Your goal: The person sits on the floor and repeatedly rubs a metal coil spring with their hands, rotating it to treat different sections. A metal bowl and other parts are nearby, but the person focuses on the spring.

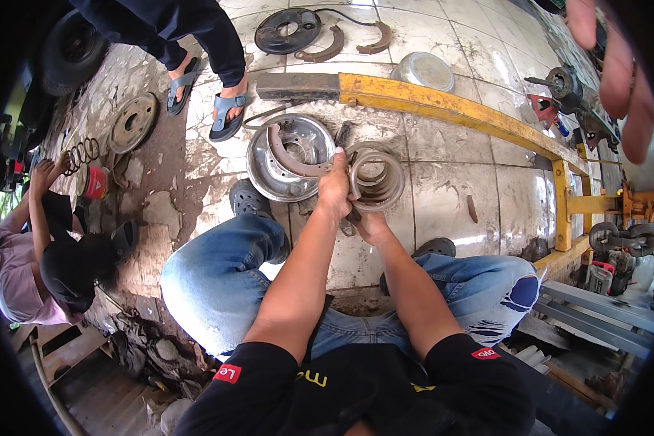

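Observation:
Between my knees, both hands grip a thick grey coil spring (396, 190) above the tiled floor. My left hand (334, 185) is closed at its left side, thumb up. My right hand (372, 227) is closed at its near underside, its fingertips partly hidden. A curved brake shoe (280, 151) reaches from over a round metal drum plate (260, 171) to my left hand; whether that hand also grips it I cannot tell. The plate lies flat on the floor to the left. A dark ring (357, 148) shows partly behind the spring.
A yellow steel beam (429, 105) crosses beyond my hands, with a metal pot (425, 71) behind it. Farther off lie a backing plate (269, 36) and two brake shoes (325, 48). A standing person's sandaled foot (229, 112), a crouching person (33, 269) and another person's hand (618, 80) are near.

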Demonstrator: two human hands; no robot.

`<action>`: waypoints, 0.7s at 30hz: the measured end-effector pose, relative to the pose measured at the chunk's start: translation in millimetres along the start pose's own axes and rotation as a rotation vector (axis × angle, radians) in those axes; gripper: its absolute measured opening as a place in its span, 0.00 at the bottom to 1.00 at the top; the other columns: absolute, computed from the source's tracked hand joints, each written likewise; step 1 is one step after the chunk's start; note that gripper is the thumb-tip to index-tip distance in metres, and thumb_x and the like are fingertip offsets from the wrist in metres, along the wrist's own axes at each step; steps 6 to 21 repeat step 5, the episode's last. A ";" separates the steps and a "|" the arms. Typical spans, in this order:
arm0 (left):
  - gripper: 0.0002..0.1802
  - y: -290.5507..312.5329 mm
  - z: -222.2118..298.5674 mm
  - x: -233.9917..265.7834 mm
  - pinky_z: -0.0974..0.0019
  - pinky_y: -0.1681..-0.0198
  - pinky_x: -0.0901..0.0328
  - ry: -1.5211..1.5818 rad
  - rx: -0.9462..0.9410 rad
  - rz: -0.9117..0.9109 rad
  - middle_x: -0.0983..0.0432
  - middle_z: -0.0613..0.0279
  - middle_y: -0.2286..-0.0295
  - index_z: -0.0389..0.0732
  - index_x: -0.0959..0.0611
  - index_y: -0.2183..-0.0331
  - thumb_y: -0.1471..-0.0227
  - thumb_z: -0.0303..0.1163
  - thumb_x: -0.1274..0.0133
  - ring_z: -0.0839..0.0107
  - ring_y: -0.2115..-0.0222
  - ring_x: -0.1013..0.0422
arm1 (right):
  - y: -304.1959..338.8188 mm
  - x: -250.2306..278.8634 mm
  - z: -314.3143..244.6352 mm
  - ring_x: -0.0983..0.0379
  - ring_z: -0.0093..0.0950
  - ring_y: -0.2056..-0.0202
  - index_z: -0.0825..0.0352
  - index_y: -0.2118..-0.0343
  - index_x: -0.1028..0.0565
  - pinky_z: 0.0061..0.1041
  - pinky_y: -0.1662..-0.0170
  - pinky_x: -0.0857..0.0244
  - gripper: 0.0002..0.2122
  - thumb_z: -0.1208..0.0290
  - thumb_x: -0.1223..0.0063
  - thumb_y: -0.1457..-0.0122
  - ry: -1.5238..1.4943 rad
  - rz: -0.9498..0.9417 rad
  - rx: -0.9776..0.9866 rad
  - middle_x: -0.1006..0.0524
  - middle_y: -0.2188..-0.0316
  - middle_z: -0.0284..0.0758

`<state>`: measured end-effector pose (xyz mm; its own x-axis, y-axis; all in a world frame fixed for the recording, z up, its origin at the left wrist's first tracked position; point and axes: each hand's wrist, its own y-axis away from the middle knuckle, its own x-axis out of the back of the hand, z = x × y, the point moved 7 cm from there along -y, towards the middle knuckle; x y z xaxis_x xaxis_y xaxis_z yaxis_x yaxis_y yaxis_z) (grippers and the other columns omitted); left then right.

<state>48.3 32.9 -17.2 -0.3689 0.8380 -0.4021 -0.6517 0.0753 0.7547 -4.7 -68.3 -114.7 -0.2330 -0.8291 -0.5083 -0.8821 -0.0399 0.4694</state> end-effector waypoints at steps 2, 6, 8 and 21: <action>0.27 3.2 -3.3 1.3 0.66 0.89 0.43 0.087 -0.015 0.067 0.31 0.65 0.82 0.42 0.22 0.72 0.43 0.59 0.51 0.73 0.89 0.38 | 9.5 -18.0 -2.8 0.24 0.33 0.60 0.63 0.50 0.30 0.36 0.53 0.31 0.23 0.52 0.43 0.42 -0.019 -0.023 -0.028 0.22 0.59 0.38; 0.24 4.0 -0.9 4.7 0.63 0.82 0.28 -0.001 -0.022 -0.002 0.29 0.64 0.80 0.43 0.27 0.73 0.40 0.55 0.53 0.73 0.85 0.31 | 6.0 -12.0 -30.5 0.23 0.34 0.61 0.61 0.50 0.29 0.37 0.52 0.31 0.21 0.53 0.43 0.41 -0.092 -0.124 -0.025 0.21 0.61 0.38; 0.24 4.0 -0.9 4.7 0.63 0.82 0.28 -0.001 -0.022 -0.002 0.29 0.64 0.80 0.43 0.27 0.73 0.40 0.55 0.53 0.73 0.85 0.31 | 6.0 -12.0 -30.5 0.23 0.34 0.61 0.61 0.50 0.29 0.37 0.52 0.31 0.21 0.53 0.43 0.41 -0.092 -0.124 -0.025 0.21 0.61 0.38; 0.24 4.0 -0.9 4.7 0.63 0.82 0.28 -0.001 -0.022 -0.002 0.29 0.64 0.80 0.43 0.27 0.73 0.40 0.55 0.53 0.73 0.85 0.31 | 6.0 -12.0 -30.5 0.23 0.34 0.61 0.61 0.50 0.29 0.37 0.52 0.31 0.21 0.53 0.43 0.41 -0.092 -0.124 -0.025 0.21 0.61 0.38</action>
